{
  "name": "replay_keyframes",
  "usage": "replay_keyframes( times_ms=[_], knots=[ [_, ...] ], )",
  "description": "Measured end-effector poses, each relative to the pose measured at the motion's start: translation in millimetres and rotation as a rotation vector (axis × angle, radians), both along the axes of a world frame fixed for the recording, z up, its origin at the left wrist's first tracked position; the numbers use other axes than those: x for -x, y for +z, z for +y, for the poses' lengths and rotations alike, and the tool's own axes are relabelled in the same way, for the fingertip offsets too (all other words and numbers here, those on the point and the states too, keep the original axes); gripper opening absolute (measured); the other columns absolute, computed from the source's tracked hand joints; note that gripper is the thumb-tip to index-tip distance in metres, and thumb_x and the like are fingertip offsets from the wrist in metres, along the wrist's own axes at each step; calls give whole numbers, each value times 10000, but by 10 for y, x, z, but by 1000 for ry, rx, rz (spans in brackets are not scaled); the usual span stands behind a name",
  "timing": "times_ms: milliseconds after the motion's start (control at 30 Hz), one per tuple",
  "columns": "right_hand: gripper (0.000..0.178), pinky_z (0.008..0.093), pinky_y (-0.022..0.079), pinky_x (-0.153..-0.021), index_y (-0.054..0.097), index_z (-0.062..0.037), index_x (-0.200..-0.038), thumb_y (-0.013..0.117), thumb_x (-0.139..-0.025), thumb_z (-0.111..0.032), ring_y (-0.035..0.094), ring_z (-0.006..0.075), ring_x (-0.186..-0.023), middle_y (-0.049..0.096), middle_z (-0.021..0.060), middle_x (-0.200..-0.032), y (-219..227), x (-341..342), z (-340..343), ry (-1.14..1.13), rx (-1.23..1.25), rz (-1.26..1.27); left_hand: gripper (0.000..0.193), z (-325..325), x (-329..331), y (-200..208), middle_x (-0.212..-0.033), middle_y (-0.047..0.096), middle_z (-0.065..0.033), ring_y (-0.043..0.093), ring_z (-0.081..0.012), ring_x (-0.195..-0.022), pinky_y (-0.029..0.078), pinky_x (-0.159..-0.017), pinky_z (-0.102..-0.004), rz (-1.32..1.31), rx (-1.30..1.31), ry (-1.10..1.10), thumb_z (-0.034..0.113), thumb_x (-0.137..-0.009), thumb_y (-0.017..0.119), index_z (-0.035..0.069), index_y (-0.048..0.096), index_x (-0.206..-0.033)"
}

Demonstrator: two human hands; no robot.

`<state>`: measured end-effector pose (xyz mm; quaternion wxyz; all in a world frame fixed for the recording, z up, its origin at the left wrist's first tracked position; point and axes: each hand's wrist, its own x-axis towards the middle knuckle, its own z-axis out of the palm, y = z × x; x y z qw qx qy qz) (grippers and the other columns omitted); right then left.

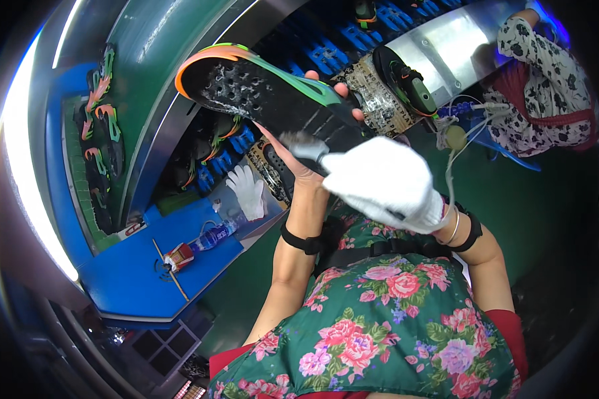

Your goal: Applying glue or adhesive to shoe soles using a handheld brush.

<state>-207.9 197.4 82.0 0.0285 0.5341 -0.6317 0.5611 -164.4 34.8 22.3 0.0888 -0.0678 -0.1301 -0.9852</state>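
Note:
My bare left hand (289,158) holds up a shoe sole (259,90), its thumb side along the near edge and its fingertips curled over the far edge. The sole is black with small holes at one end, whitish wet-looking smears, and an orange and green rim. My right hand (383,183), in a white knitted glove, is closed on a small brush (303,144). The brush's bristles are slightly blurred, close over the sole's near edge; whether they touch it I cannot tell. The glove hides most of the brush's handle.
On the left, a blue table (126,289) bears a plastic bottle (214,236), a white glove (247,191), a red container (178,257) and a thin stick (170,269). Several soles (110,143) lie beyond. A taped carton (373,96) and another sole (406,83) are ahead; a co-worker (546,93) is at right.

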Motion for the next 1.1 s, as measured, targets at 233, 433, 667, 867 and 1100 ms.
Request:
replay_keyframes(
  times_ms=[233,433,667,867,1100],
  knots=[
    [222,351,568,-742,771,-95,-1001,817,-783,-102,719,258,-838,757,86,-981,-76,65,58,13,23,-193,809,20,-13,27,-1438,510,-60,510,-381,-1263,495,-922,-637,0,-236,176,733,-901,521,154,455,-1462],
    [144,328,572,-744,773,-88,-915,813,-779,-65,723,231,-838,759,79,-947,-59,6,104,249,61,-513,873,-59,-60,-2,-1539,395,-132,494,-439,-1265,486,-934,-632,10,-252,117,745,-877,551,155,416,-1506],
    [152,324,562,-735,782,-64,-888,834,-748,-42,710,232,-837,765,93,-951,-52,40,176,265,-82,-389,1072,-215,-159,-45,-1547,343,-236,541,-496,-1222,530,-937,-617,-112,-89,-44,809,-829,543,67,287,-1559],
    [247,341,570,-736,761,-103,-1030,795,-789,-63,715,240,-868,755,73,-1005,-153,114,140,97,-110,-85,1074,-311,-217,-11,-1505,371,-249,556,-444,-1139,526,-889,-537,-237,65,-244,769,-807,621,28,326,-1526],
    [225,332,564,-744,801,-124,-958,844,-741,-86,719,211,-861,773,63,-1008,-11,-1,179,408,-156,-405,972,-420,-240,3,-1441,424,-331,595,-475,-1116,524,-945,-534,-174,79,-342,690,-896,521,-17,306,-1528]
  ],
)
